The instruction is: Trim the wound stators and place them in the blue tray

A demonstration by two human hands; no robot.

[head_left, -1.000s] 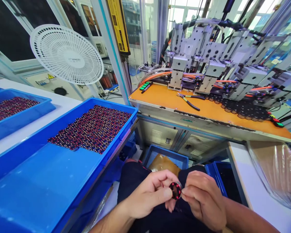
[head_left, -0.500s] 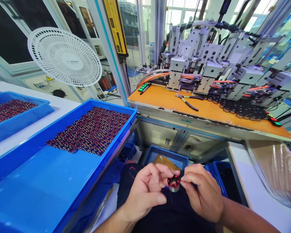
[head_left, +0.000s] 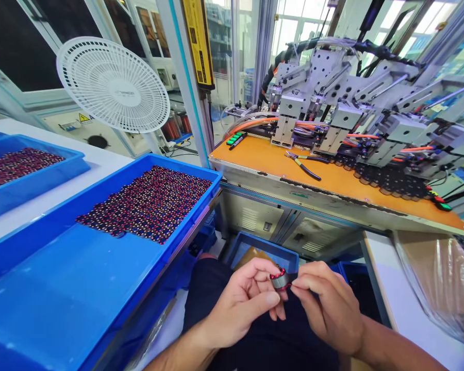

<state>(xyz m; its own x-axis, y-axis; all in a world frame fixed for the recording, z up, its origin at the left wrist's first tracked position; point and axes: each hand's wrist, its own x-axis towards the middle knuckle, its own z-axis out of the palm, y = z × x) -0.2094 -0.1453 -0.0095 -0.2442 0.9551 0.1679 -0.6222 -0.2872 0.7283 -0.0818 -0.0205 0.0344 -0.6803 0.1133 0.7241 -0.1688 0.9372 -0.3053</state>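
Observation:
Over my lap, my left hand [head_left: 242, 301] and my right hand [head_left: 328, 306] meet around one small round wound coil part [head_left: 279, 280], dark with red windings and a metal rim. The left hand's fingers curl under and behind it. The right hand's thumb and forefinger pinch at its right side. A large blue tray [head_left: 62, 288] at my left holds several rows of the same parts [head_left: 149, 203], packed at its far end.
A second blue tray [head_left: 31, 183] of parts sits on the white table at far left, with a white fan [head_left: 114, 85] behind. Ahead stands an orange-topped machine bench [head_left: 332, 178] with pliers [head_left: 303, 164], fixtures and hoses. A blue bin [head_left: 263, 247] is under it; a plastic bag [head_left: 441, 278] lies right.
The part has been turned in my fingers, from face-on to edge-on. Both hands stay over my lap, shifting slightly.

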